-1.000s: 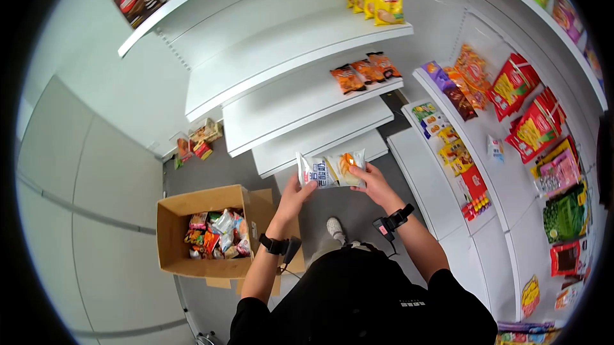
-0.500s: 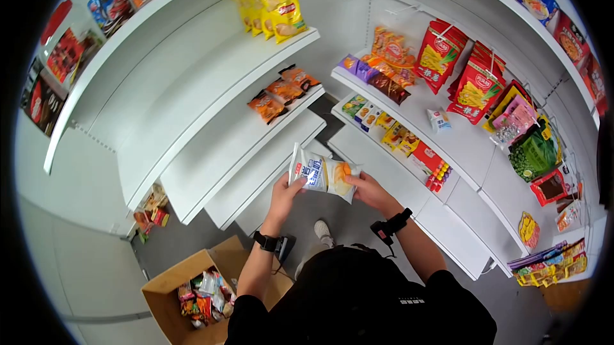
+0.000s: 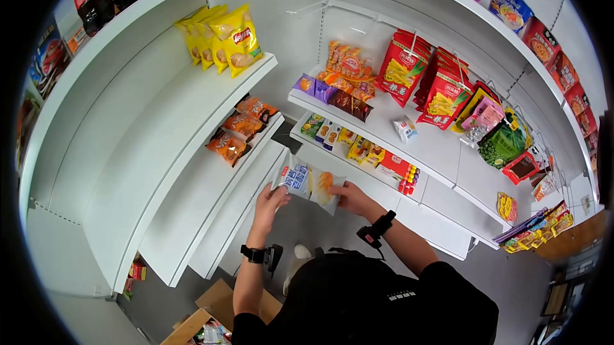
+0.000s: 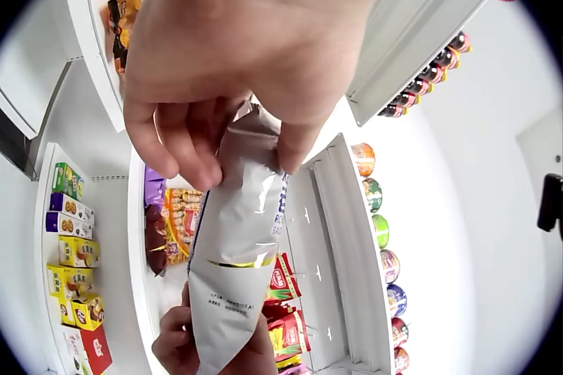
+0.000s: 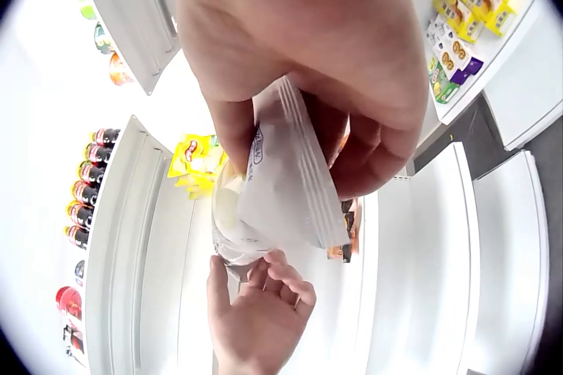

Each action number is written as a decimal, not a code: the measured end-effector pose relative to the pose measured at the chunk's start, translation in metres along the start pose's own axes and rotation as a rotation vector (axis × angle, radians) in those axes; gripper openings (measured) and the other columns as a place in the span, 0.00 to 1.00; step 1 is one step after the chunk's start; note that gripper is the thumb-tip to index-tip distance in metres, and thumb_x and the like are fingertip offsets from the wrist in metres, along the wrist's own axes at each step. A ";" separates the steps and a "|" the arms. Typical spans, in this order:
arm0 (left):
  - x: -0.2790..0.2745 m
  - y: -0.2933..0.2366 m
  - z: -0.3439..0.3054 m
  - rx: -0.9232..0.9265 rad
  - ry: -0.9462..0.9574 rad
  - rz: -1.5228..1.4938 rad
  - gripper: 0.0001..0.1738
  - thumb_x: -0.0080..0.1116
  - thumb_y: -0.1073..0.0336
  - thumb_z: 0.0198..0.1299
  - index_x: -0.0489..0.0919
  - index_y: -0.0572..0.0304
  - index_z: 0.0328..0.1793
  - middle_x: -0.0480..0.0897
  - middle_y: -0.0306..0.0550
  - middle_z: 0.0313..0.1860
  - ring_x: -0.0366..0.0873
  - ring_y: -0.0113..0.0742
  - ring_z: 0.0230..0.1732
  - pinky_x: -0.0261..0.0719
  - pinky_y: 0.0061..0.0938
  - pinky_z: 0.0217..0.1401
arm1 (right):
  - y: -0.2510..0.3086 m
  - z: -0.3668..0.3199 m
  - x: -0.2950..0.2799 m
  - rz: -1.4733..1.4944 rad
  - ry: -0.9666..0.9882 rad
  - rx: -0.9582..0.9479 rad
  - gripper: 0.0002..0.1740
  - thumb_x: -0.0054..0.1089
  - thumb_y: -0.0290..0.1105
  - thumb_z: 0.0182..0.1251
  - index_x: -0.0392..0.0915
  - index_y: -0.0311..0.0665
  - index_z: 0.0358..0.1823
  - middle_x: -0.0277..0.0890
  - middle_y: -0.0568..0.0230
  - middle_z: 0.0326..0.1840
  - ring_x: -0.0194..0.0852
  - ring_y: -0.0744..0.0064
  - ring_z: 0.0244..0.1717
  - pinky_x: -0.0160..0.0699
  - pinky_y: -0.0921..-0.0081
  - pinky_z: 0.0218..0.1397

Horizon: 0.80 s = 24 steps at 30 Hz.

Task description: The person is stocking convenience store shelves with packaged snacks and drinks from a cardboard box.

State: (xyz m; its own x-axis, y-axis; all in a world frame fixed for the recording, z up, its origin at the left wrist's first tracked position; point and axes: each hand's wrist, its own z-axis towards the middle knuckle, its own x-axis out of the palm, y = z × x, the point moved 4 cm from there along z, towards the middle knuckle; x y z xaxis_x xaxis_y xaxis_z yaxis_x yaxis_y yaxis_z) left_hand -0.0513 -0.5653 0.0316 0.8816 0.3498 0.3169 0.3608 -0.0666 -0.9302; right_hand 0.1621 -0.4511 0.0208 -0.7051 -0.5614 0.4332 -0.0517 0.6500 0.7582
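Note:
A white snack bag (image 3: 296, 177) with large blue lettering and a golden-brown food picture is held level in front of the body. My left hand (image 3: 270, 203) pinches its left end between thumb and fingers. At the opposite end, my right hand (image 3: 353, 198) grips the crimped edge. The left wrist view shows the silvery back of the bag (image 4: 233, 269) with small print, the left hand (image 4: 246, 50) over its top. In the right wrist view, the sealed end (image 5: 295, 173) sits in the right hand's fingers.
Yellow chip bags (image 3: 233, 41) stand on the left shelf, above orange snack packs (image 3: 230, 146). Across the corner, red bags (image 3: 403, 66) hang from hooks, and a small white packet (image 3: 405, 128) lies on the shelf. Low down, a cardboard box (image 3: 192, 329) holds mixed snacks.
The head view has swung right, bringing the corner shelves toward the middle and the cardboard box down toward the bottom edge. Both hands still hold the white snack bag, now tilted more.

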 end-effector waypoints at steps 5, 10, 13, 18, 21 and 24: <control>-0.020 -0.006 0.010 -0.017 -0.028 -0.006 0.25 0.54 0.61 0.63 0.68 0.67 0.63 0.79 0.43 0.46 0.77 0.28 0.41 0.74 0.20 0.45 | -0.005 0.031 -0.013 0.264 -0.058 -0.067 0.29 0.61 0.40 0.61 0.63 0.41 0.62 0.69 0.66 0.58 0.69 0.68 0.55 0.68 0.66 0.57; -0.035 0.005 0.025 -0.080 -0.042 0.034 0.22 0.51 0.60 0.65 0.69 0.64 0.62 0.80 0.42 0.45 0.77 0.27 0.40 0.75 0.21 0.45 | -0.001 0.037 -0.046 0.619 -0.203 -0.139 0.28 0.62 0.41 0.60 0.64 0.45 0.61 0.69 0.67 0.56 0.67 0.67 0.56 0.63 0.66 0.60; -0.031 0.006 0.039 -0.092 -0.031 0.047 0.22 0.51 0.60 0.65 0.70 0.65 0.61 0.80 0.43 0.45 0.77 0.27 0.40 0.75 0.22 0.44 | 0.003 0.041 -0.082 0.703 -0.341 -0.213 0.27 0.63 0.41 0.59 0.66 0.47 0.58 0.69 0.69 0.53 0.66 0.67 0.56 0.62 0.65 0.60; -0.017 0.005 0.062 -0.099 -0.004 0.070 0.22 0.51 0.60 0.65 0.69 0.65 0.61 0.80 0.43 0.45 0.77 0.27 0.40 0.75 0.22 0.44 | 0.024 0.057 -0.140 0.834 -0.441 -0.335 0.26 0.65 0.43 0.57 0.67 0.49 0.55 0.69 0.71 0.51 0.65 0.68 0.54 0.63 0.63 0.58; -0.012 0.001 0.072 -0.110 -0.039 0.096 0.23 0.51 0.59 0.65 0.69 0.65 0.61 0.80 0.43 0.45 0.77 0.28 0.40 0.75 0.21 0.44 | 0.034 0.078 -0.176 0.910 -0.488 -0.377 0.25 0.64 0.44 0.58 0.67 0.50 0.55 0.69 0.72 0.51 0.66 0.67 0.54 0.65 0.64 0.58; -0.011 -0.004 0.082 -0.132 -0.064 0.093 0.24 0.52 0.59 0.64 0.69 0.66 0.61 0.80 0.42 0.45 0.76 0.27 0.41 0.74 0.21 0.45 | 0.053 0.099 -0.202 0.956 -0.520 -0.422 0.25 0.64 0.44 0.58 0.67 0.51 0.56 0.69 0.72 0.52 0.65 0.66 0.55 0.67 0.63 0.58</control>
State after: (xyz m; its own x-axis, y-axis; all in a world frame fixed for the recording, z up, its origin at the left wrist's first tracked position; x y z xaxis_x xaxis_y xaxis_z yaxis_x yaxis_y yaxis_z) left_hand -0.0877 -0.4920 0.0161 0.8934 0.3947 0.2147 0.3194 -0.2216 -0.9214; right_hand 0.2315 -0.2522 -0.0746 -0.5396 0.4053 0.7380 0.8273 0.4178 0.3755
